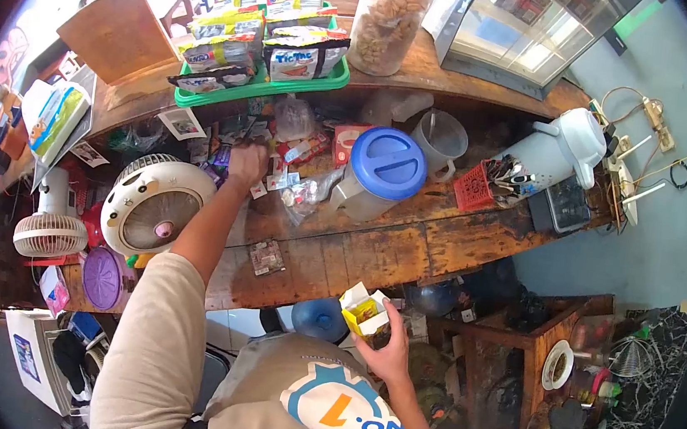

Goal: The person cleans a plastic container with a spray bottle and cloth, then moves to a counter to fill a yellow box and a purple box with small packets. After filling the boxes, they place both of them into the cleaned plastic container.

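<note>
My right hand (pixel 386 349) is closed around a small yellow and white carton (pixel 363 310), held in front of my shirt. The carton's top flaps stand open, and something yellow shows inside. Stretched forward over the counter, my left hand (pixel 248 164) reaches in among small packets and sachets (pixel 219 160) under the shelf. Its fingers point down into the clutter and are mostly hidden. Right of that hand lie small white packets (pixel 282 181) and a clear plastic bag (pixel 310 194). A flat printed sachet (pixel 268 258) lies nearer the counter's front edge.
On the wooden counter (pixel 339 256) stand a fan (pixel 156 207), a blue-lidded pitcher (pixel 388 165), a clear jug (pixel 441 138), a red basket (pixel 474 186) and a thermos (pixel 564 146). The shelf above holds a green tray (pixel 264 91) of snack packs and a jar (pixel 390 23).
</note>
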`<action>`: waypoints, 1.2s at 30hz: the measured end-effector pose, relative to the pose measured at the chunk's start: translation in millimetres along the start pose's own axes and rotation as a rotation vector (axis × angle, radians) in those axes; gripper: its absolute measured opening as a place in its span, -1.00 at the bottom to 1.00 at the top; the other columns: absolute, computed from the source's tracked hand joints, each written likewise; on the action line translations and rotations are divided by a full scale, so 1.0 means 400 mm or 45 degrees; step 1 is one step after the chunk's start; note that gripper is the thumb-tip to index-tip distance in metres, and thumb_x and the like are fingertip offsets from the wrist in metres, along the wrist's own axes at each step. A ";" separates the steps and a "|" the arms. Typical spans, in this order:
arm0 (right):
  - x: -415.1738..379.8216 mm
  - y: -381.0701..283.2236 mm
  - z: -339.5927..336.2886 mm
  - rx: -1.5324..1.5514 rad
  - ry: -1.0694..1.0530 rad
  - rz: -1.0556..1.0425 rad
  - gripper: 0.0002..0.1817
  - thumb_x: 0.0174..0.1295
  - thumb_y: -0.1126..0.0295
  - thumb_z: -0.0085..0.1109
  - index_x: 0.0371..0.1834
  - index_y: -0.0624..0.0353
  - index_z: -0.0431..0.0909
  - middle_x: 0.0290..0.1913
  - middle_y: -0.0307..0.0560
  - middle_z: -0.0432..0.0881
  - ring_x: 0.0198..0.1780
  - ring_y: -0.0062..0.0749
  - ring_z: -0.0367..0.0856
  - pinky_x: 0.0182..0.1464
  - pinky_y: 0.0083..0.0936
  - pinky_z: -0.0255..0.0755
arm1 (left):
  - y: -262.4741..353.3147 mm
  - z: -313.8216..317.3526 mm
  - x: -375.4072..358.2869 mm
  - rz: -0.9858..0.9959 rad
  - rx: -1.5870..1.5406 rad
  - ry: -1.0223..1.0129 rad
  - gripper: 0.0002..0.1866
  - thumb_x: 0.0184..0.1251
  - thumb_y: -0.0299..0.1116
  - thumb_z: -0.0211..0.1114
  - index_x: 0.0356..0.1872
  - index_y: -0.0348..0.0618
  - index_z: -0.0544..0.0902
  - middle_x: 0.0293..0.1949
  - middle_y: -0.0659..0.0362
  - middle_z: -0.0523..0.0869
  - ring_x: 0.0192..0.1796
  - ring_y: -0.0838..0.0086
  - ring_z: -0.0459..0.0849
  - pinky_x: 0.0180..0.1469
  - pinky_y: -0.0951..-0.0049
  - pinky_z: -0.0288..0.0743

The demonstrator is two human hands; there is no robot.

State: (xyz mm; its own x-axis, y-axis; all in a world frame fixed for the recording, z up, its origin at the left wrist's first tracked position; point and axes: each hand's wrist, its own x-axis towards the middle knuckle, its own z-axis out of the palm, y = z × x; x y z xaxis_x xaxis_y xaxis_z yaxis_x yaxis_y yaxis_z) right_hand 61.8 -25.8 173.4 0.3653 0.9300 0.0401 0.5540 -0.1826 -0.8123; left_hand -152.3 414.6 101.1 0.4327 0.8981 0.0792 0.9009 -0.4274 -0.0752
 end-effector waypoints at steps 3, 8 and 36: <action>0.014 -0.017 -0.005 -0.002 -0.066 0.016 -0.06 0.02 0.39 0.61 0.51 0.20 0.31 0.41 0.17 0.49 0.41 0.01 0.50 0.38 -0.14 0.40 | 0.006 -0.056 -0.031 -0.012 -0.048 0.072 -0.81 0.33 -0.28 0.18 -0.29 -0.05 0.76 -0.20 0.03 0.82 -0.28 0.14 0.83 -0.20 0.10 0.67; 0.053 -0.016 0.008 0.042 -0.127 -0.115 -0.07 0.05 0.30 0.59 0.53 0.11 0.30 0.33 0.15 0.57 0.31 0.09 0.55 0.31 -0.10 0.41 | 0.026 -0.039 -0.114 -0.037 -0.245 0.290 -0.85 0.32 -0.26 0.25 -0.28 -0.04 0.72 -0.16 0.04 0.79 -0.21 0.11 0.80 -0.10 0.04 0.62; 0.070 -0.019 0.003 0.115 -0.107 -0.104 -0.07 0.02 0.42 0.60 0.51 0.21 0.31 0.40 0.20 0.50 0.42 -0.02 0.51 0.37 -0.16 0.43 | 0.035 0.008 -0.105 0.175 -0.068 0.141 -0.34 0.28 -0.18 0.22 0.36 -0.37 0.44 0.33 -0.11 0.60 0.51 0.07 0.43 0.58 -0.48 -0.34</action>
State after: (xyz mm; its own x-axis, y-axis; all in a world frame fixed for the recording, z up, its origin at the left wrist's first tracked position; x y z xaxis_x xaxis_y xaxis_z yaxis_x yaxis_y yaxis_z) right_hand 66.9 1.8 180.0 0.2556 0.9647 0.0626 0.5083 -0.0791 -0.8575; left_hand -158.2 371.1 93.6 0.5502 0.8151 0.1813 0.8323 -0.5528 -0.0406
